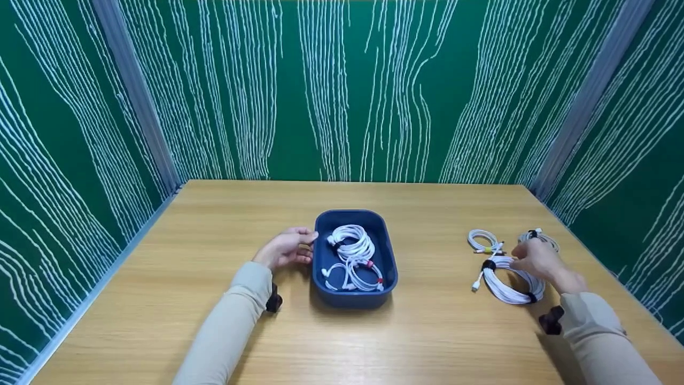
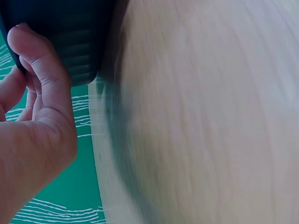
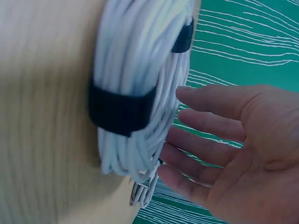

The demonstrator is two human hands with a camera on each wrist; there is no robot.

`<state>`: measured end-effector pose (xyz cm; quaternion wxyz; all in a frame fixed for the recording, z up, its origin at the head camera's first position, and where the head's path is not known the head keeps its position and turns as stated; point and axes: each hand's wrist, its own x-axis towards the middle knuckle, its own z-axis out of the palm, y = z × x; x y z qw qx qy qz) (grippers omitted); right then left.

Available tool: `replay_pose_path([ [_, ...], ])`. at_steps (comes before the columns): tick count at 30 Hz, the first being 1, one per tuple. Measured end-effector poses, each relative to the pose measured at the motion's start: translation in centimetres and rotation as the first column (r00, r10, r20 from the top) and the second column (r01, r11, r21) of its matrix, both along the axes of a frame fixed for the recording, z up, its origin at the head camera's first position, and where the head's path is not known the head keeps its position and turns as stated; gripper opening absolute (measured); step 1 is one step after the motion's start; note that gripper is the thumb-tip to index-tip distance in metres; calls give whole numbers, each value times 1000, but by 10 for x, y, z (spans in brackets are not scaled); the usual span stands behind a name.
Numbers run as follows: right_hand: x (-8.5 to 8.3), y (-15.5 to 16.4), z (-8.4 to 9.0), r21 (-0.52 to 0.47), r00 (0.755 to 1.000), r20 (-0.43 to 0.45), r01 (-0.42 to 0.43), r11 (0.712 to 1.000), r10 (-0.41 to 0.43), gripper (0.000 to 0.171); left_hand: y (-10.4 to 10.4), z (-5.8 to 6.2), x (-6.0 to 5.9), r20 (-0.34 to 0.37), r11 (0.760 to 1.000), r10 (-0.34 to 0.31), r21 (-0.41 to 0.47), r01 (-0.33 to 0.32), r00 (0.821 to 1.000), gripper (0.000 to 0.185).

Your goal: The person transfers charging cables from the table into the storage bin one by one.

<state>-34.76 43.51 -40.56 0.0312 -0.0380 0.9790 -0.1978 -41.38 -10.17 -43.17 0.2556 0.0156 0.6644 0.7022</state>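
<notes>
- Left hand (image 1: pixel 286 247): fingers (image 2: pixel 39 65) loosely curled against the left outer wall of the blue tray (image 1: pixel 388 251), thumb apart from them. Touching the wall; can't tell whether it is an actual clamp.
- Left wrist view: fingertip pressed on the tray's dark ribbed side, with the worktop (image 2: pixel 201 116) blurred beside it.
- Right hand (image 1: pixel 537 259): fingers (image 3: pixel 210 100) straight and spread, palm open, nothing clamped. It hovers over the large white cable coil (image 1: pixel 507 283), fingertips just beside the strands.
- Right wrist view: the same coil bound by a black strap (image 3: pixel 122 109), with a second black strap (image 3: pixel 183 38) further round the loop. Coil lies flat on the worktop.
- Tray contents: two white cable bundles. Upper bundle (image 1: pixel 351 243) has a dark tie; lower bundle (image 1: pixel 352 274) has red ties. Both lie fully inside the rim.
- Tray sits mid-worktop, well apart from the loose coils on the right.
- Right side, behind the large coil: small white coil (image 1: pixel 482 240) with a yellowish tie, and another white coil (image 1: pixel 539 237) with a dark tie, partly hidden by the right hand.
- A white plug end (image 1: pixel 475 287) sticks out on the large coil's left.
- No readable brand, label or writing on tray or cables.
- Surround: green panels (image 1: pixel 342 91) with white wavy lines on three sides.
</notes>
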Motion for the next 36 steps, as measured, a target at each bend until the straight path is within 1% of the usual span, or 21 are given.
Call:
replay_pose_path([
  [3, 0, 1, -2, 5, 1000, 17, 10, 1000, -10, 37, 0, 0, 0, -6, 1000, 4, -2, -4, 1000, 13],
  [7, -1, 2, -7, 19, 1000, 15, 3, 1000, -4, 34, -1, 0, 0, -5, 1000, 3, -2, -3, 1000, 13],
  [14, -3, 5, -10, 15, 998, 53, 25, 1000, -26, 38, -1, -1, 1, -4, 1000, 6, 6, -6, 1000, 11],
  [20, -3, 7, -10, 2, 999, 30, 31, 1000, -31, 33, 0, 1, 1, -9, 1000, 3, 8, -3, 1000, 11],
  [27, 0, 11, -8, -2, 999, -53, 6, 1000, -6, 24, 0, 0, 0, -16, 1000, -12, 9, 12, 1000, 13],
  [36, 0, 15, -3, -71, 1000, 4, 19, 997, -19, 25, 1, 1, 1, -6, 1000, 14, 1, -14, 1000, 11],
])
